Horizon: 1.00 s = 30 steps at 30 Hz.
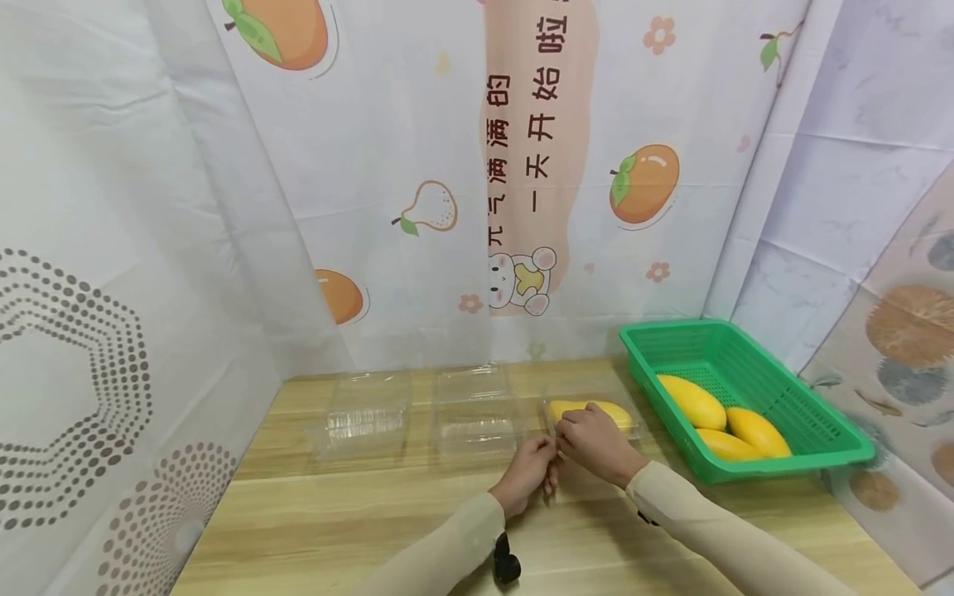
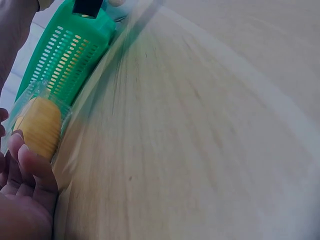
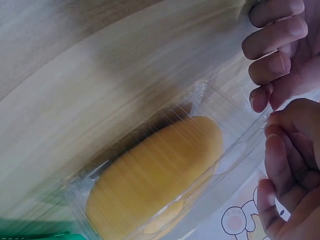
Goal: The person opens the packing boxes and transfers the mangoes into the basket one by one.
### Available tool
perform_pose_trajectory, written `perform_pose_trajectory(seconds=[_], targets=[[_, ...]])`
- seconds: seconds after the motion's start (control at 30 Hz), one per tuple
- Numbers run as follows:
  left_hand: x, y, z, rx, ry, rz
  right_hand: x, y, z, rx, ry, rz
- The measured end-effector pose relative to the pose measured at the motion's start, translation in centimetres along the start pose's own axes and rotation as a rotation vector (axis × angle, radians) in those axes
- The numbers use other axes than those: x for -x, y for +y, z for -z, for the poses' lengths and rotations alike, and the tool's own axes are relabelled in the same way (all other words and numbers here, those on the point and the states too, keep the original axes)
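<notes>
A yellow mango (image 1: 614, 414) lies inside a clear plastic clamshell box (image 1: 635, 432) on the table's right half. At the box's front left corner, my left hand (image 1: 531, 468) pinches the edge between thumb and forefinger, its other fingers curled. My right hand (image 1: 596, 443) reaches over the box and pinches the same corner, close against the left. The right wrist view has the mango (image 3: 160, 175) under clear plastic, with the left hand (image 3: 287, 50) above the right hand (image 3: 297, 160). Part of the box is hidden behind the right hand in the head view.
A green basket (image 1: 745, 476) holding several yellow mangoes (image 1: 756, 430) stands right of the box. Two clear clamshell boxes (image 1: 365, 422) (image 1: 477, 418) stand with raised lids to the left. Printed curtains (image 1: 417, 124) enclose the wooden table (image 1: 313, 513) at the back and sides.
</notes>
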<state>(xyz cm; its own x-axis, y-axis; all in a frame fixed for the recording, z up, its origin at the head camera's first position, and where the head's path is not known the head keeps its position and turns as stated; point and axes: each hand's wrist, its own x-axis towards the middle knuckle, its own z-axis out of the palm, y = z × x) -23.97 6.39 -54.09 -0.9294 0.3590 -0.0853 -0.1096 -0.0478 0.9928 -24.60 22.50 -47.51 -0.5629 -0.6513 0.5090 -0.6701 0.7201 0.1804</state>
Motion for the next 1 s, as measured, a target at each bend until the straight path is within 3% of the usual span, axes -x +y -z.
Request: perform_pose_trajectory(seconds=[0.43,0.73,1.0], targets=[[-0.5,-0.1,-0.1,0.069,0.006,0.011,0.4,0.3,-0.9,0.061,0.019,0.037],[-0.3,0.0,-0.8,0.079,0.079,-0.04,0.8,0.3,-1.0,0.096,0.052,0.106],[-0.5,0.2,-1.5,0.126,0.151,-0.025,-0.1,0.7,-0.5,0.024,0.118,0.065]])
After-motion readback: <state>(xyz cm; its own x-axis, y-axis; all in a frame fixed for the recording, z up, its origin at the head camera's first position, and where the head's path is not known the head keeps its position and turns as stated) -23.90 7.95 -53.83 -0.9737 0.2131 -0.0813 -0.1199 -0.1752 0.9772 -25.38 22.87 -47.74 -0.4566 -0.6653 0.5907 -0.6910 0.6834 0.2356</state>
